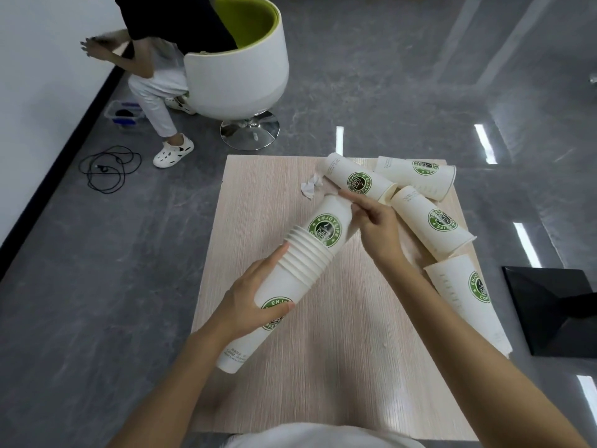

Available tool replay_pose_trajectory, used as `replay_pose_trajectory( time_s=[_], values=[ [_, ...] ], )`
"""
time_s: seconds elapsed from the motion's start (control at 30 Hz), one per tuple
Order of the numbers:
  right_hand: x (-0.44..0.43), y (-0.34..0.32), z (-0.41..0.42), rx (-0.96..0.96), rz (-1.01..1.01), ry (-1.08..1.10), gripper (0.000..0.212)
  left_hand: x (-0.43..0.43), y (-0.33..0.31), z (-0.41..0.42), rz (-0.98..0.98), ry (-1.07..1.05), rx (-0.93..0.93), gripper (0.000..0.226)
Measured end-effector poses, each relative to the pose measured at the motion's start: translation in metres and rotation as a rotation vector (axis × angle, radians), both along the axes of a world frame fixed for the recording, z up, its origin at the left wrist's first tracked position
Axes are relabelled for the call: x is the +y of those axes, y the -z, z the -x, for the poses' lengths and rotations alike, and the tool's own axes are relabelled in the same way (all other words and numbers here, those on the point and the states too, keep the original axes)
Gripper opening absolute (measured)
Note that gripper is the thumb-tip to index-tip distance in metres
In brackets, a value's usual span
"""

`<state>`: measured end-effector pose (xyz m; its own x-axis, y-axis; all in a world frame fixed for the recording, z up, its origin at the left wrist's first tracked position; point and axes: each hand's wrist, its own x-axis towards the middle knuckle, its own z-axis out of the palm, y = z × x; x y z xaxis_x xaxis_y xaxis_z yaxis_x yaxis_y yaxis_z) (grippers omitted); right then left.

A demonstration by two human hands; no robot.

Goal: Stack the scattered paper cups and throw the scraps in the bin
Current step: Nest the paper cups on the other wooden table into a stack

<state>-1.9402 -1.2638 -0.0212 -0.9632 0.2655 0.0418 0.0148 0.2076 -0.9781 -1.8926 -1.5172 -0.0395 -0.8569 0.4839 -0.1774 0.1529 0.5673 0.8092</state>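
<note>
A stack of several white paper cups (300, 257) with green coffee logos is held tilted above the wooden table (339, 334). My left hand (255, 299) grips the lower part of the stack. At the upper end, my right hand (371, 221) presses flat-fingered against the side of the top cup (329, 221). Several loose cups lie on their sides at the far right: one (358, 181) just beyond my right hand, another (416, 173) behind it, a third (433, 219) to the right. A fourth cup (465, 292) lies near the right edge. A crumpled paper scrap (311, 186) sits at the far side.
A black bin (555, 312) stands on the grey floor right of the table. A person sits in a white and green swivel chair (239, 69) at the far left. A black cable (106, 169) and a small plastic box (124, 113) lie on the floor.
</note>
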Motion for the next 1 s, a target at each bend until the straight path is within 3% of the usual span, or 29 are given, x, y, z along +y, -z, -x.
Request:
replay_pose_trajectory(
  time_s=[0.2,0.33,0.6,1.0],
  values=[
    [-0.025,0.004,-0.032,-0.009,0.015,-0.172,0.047,0.003,-0.001,-0.002,-0.006,0.007,-0.013,0.092],
    [-0.031,0.002,-0.041,-0.028,0.085,-0.225,0.037,0.004,-0.001,-0.004,0.006,0.008,-0.009,0.091],
    [-0.031,-0.001,-0.044,-0.041,0.095,-0.249,0.028,0.007,-0.002,-0.003,-0.015,0.004,-0.026,0.092],
    [-0.033,0.002,-0.049,-0.04,0.176,-0.115,0.026,0.014,-0.001,0.006,-0.009,0.044,-0.062,0.098]
  ],
)
